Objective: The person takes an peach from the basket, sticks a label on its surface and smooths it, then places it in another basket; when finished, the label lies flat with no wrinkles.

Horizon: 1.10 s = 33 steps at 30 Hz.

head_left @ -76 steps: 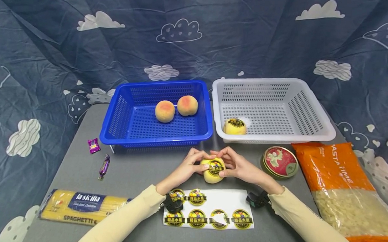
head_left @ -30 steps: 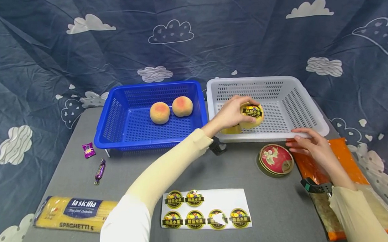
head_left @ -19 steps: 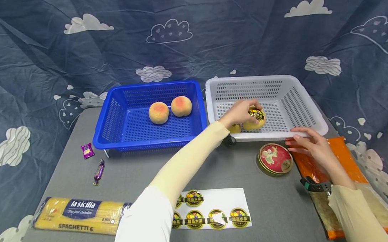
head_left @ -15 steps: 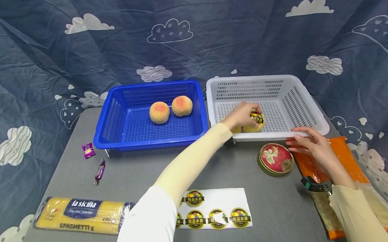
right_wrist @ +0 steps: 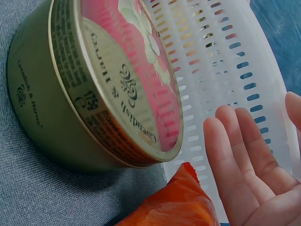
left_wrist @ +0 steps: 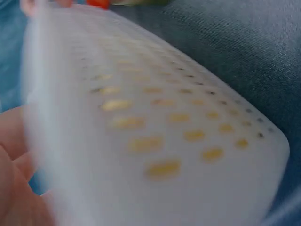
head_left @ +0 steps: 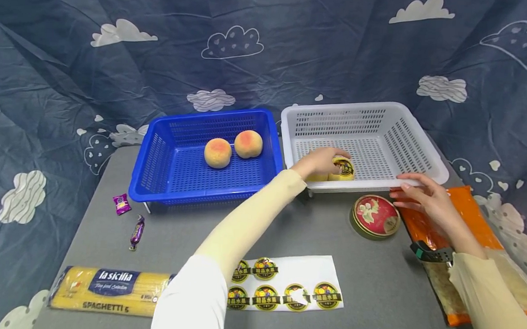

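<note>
My left hand [head_left: 322, 161] reaches over the near wall of the white basket [head_left: 419, 183]. Its fingers are extended above a round yellow fruit [head_left: 347, 173] with a black-and-gold sticker, and the thumb lies close against it. Whether they touch is unclear. A second yellow fruit [head_left: 317, 177] sits beside it, mostly hidden by the hand. Through the blurred basket wall [left_wrist: 155, 113] in the left wrist view, yellow shows in the slots. My right hand [head_left: 428, 199] rests at the basket's front rim, fingers fairly straight, as the right wrist view shows its fingers [right_wrist: 244, 160] beside the wall.
A blue basket [head_left: 201, 197] holds two peaches [head_left: 218, 153]. A red-lidded tin [head_left: 375, 216] and an orange pasta bag [head_left: 462, 205] lie near my right hand. The sticker sheet [head_left: 303, 267], spaghetti pack [head_left: 111, 291] and two purple sweets [head_left: 121, 204] are on the table.
The stickered fruit went from between both hands into the white basket, carried by my left hand. That hand has lowered and shifted slightly left. My right hand moved to the basket's rim.
</note>
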Available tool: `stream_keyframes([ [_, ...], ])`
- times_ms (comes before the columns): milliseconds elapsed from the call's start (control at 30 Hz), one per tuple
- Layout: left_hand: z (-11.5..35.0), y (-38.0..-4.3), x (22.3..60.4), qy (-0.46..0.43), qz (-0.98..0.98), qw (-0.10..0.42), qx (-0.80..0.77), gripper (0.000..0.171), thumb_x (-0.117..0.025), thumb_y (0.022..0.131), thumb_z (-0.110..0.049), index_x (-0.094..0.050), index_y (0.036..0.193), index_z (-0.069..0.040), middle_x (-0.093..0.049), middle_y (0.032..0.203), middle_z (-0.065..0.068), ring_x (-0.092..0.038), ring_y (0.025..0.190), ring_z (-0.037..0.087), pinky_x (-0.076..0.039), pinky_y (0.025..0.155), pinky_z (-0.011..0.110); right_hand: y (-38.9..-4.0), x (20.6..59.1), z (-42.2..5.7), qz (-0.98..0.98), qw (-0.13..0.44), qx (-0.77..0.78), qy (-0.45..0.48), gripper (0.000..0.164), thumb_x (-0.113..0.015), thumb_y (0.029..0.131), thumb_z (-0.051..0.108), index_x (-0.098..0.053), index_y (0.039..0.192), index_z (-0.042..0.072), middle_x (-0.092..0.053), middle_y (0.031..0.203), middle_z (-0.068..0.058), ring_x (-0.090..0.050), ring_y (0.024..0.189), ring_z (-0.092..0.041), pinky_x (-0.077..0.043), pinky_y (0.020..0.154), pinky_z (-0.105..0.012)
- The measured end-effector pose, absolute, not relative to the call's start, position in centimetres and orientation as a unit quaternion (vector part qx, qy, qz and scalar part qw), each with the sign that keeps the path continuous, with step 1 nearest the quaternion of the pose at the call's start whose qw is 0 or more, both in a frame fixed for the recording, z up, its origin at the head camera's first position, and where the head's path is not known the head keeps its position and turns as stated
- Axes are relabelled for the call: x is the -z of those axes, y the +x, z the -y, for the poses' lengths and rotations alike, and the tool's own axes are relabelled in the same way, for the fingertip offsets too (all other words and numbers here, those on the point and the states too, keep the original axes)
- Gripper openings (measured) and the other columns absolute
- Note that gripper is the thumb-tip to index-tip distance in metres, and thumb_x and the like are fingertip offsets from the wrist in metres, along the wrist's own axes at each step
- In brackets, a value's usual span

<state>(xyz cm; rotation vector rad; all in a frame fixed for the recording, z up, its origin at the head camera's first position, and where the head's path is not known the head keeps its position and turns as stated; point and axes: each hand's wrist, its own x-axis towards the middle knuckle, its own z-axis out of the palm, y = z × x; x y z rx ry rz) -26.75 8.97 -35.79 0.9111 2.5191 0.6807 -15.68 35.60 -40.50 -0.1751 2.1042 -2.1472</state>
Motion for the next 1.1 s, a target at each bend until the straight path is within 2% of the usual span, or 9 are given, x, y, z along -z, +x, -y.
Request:
stream_keyframes([
  [100,-6.9,-26.6,35.4,0.351,-0.872,0.16,-0.302,0.046,-0.059,0.086,-0.016,-0.047,0.131,-0.016,-0.045,0.133,-0.001,-0.041,0.119,0.013,-0.031,0.095,0.022,-15.6,40.5,-35.6,-0.696,0.073,0.712,-0.054,0.03,-0.044,0.094,0.005,-0.041,0.123,-0.001,-0.065,0.097,-0.01,-0.064,0.084,-0.022,-0.052,0.066,-0.034],
  [200,-4.3,-25.9,34.8,0.359,-0.85,0.121,-0.366,0.043,-0.059,0.087,-0.016,-0.049,0.129,-0.013,-0.047,0.131,0.001,-0.042,0.119,0.014,-0.031,0.096,0.02,-15.6,40.4,-35.5,-0.699,0.08,0.708,-0.061,0.031,-0.042,0.094,0.004,-0.039,0.125,-0.001,-0.065,0.098,-0.01,-0.064,0.084,-0.023,-0.052,0.067,-0.033],
  [433,4.0,-21.5,33.8,0.315,-0.775,0.099,-0.539,0.041,-0.057,0.089,-0.016,-0.047,0.129,-0.011,-0.052,0.124,0.009,-0.051,0.11,0.02,-0.041,0.089,0.027,-15.4,38.6,-34.7,-0.714,0.112,0.686,-0.088,0.031,-0.039,0.096,0.008,-0.039,0.127,0.003,-0.065,0.097,-0.016,-0.064,0.083,-0.028,-0.052,0.068,-0.035],
  [567,8.7,-18.0,34.7,0.283,-0.729,0.129,-0.61,0.044,-0.054,0.09,-0.009,-0.042,0.132,-0.007,-0.053,0.118,0.017,-0.053,0.107,0.027,-0.044,0.088,0.033,-15.8,36.5,-33.3,-0.714,0.106,0.681,-0.12,0.032,-0.038,0.096,0.005,-0.04,0.127,0.002,-0.065,0.097,-0.017,-0.064,0.082,-0.027,-0.051,0.069,-0.035],
  [667,11.7,-15.5,36.1,0.249,-0.697,0.163,-0.652,0.046,-0.05,0.092,-0.005,-0.036,0.136,-0.008,-0.054,0.115,0.021,-0.054,0.105,0.032,-0.044,0.087,0.043,-16.8,34.8,-31.7,-0.72,0.088,0.672,-0.15,0.032,-0.039,0.095,0.003,-0.041,0.127,0.001,-0.064,0.098,-0.015,-0.064,0.083,-0.026,-0.052,0.069,-0.033],
  [800,15.0,-13.3,38.3,0.197,-0.681,0.171,-0.685,0.051,-0.046,0.094,-0.005,-0.028,0.141,-0.013,-0.053,0.114,0.023,-0.053,0.103,0.037,-0.041,0.087,0.051,-19.1,33.0,-28.3,-0.744,0.07,0.64,-0.178,0.034,-0.044,0.094,0.006,-0.043,0.128,0.004,-0.062,0.104,-0.012,-0.063,0.087,-0.024,-0.052,0.071,-0.031],
  [967,18.0,-12.4,40.2,0.128,-0.67,0.138,-0.718,0.058,-0.045,0.094,-0.01,-0.018,0.144,-0.021,-0.048,0.118,0.03,-0.046,0.107,0.047,-0.041,0.088,0.049,-22.6,31.3,-22.8,-0.753,0.066,0.616,-0.221,0.037,-0.052,0.091,0.012,-0.045,0.127,0.006,-0.056,0.114,-0.018,-0.058,0.097,-0.03,-0.05,0.077,-0.035],
  [1100,19.4,-12.8,40.7,0.077,-0.667,0.113,-0.733,0.058,-0.046,0.095,-0.016,-0.016,0.144,-0.026,-0.041,0.121,0.038,-0.045,0.108,0.047,-0.041,0.089,0.047,-25.5,30.7,-18.0,-0.744,0.091,0.614,-0.247,0.039,-0.055,0.09,0.018,-0.045,0.128,0.011,-0.05,0.122,-0.019,-0.052,0.105,-0.033,-0.047,0.083,-0.04],
])
